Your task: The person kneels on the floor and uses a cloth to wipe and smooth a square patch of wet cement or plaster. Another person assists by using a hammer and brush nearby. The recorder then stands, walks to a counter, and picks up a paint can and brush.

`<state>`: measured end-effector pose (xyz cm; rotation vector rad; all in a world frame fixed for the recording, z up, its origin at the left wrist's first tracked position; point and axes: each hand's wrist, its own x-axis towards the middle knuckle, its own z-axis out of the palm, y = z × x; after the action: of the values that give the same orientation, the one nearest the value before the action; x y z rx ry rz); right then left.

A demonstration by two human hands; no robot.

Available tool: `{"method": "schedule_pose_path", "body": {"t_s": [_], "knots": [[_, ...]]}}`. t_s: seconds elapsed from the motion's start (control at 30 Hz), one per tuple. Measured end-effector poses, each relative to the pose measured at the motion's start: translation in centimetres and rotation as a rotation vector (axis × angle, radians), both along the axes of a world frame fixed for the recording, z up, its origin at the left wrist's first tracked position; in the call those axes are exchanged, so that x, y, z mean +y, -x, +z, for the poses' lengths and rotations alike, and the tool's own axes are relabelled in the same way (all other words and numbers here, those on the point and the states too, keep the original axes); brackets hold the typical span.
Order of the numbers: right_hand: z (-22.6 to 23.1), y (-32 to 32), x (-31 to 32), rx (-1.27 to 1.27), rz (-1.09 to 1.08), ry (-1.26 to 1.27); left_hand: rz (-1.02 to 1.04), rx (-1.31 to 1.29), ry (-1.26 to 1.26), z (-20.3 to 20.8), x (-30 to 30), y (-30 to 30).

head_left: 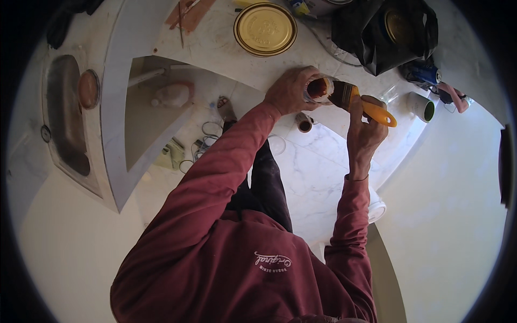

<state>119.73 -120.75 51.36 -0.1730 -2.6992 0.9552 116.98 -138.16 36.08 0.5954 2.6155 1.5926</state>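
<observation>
My left hand (291, 89) is wrapped round a small cup (319, 89) with reddish-brown liquid inside, its mouth facing up. In my right hand (367, 127) is a paintbrush (381, 114) with a yellow-orange handle, gripped near the ferrule. The brush's dark bristles (339, 93) lie at the right rim of the cup, by a whitish smear. I cannot tell whether they touch the liquid. Both hands are close together over the near edge of the counter. A round gold-lidded can (265, 29) stands beyond my left hand.
A black plastic bag (371, 40) sits at the far right of the counter, near a blue can (423, 72) and a white cup with green inside (421, 107). A metal sink (68, 113) is at left. On the floor lie cables (204, 144) and a cardboard-like tube (304, 124).
</observation>
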Motion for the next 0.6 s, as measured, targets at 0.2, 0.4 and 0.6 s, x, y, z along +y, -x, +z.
{"method": "schedule_pose_path", "body": {"t_s": [0.2, 0.4, 0.6], "knots": [[0.8, 0.3, 0.3, 0.004, 0.087, -0.045, -0.006, -0.036, -0.009, -0.6, -0.1, 0.0], [2.3, 0.0, 0.8, -0.053, 0.199, -0.011, -0.018, -0.038, -0.03, -0.7, 0.1, -0.1], [3.4, -2.0, 1.1, -0.134, 0.455, 0.045, -0.036, -0.083, -0.011, -0.1, -0.1, 0.2]]}}
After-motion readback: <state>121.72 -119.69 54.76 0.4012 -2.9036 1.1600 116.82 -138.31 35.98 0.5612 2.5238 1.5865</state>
